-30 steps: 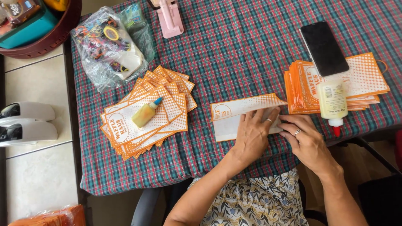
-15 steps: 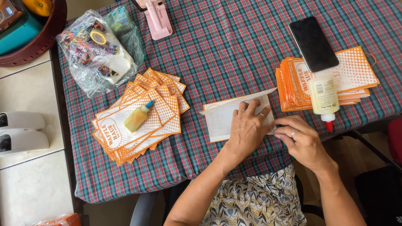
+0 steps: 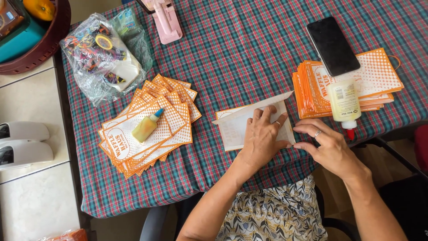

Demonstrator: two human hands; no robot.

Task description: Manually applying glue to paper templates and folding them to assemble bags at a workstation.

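While left hand (image 3: pixel 263 138) flattens paper bag (image 3: pixel 236 127) — right hand (image 3: pixel 327 147) pinches.

Both forearms come up from the bottom edge, bare to the elbow, angling toward each other. The left hand (image 3: pixel 263 138) lies palm down, flat, fingers (image 3: pixel 266 115) spread slightly and pointing away from the body, a ring on one of them. The right hand (image 3: pixel 327 149) sits just beside it, to its right, wrist bent inward, thumb and forefinger drawn together in a pinch that nearly meets the left hand's outer edge. A ring shows on a right finger. The right fingers curl loosely.
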